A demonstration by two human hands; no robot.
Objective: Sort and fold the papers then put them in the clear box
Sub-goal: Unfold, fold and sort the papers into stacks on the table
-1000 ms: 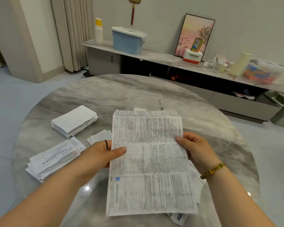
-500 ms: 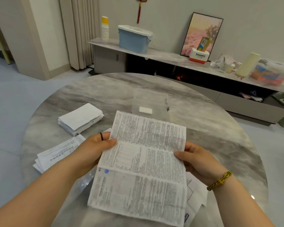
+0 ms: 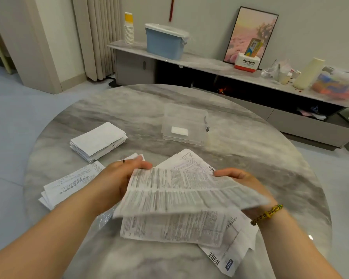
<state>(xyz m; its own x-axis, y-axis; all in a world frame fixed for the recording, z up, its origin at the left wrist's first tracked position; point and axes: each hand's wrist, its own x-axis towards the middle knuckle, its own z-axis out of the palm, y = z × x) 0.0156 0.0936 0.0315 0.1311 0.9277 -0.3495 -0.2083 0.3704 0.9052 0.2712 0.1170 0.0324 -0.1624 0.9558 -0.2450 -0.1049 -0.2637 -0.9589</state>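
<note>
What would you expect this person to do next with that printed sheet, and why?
Probably fold the printed sheet over along its creases. The left hand and right hand grip its far edge, it hangs bent above the loose papers, and a folded stack lies to the left.

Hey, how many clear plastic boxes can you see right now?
2. One box sits on the table; a second box, holding colourful things, is at the shelf's right end. Others may be hidden.
</note>
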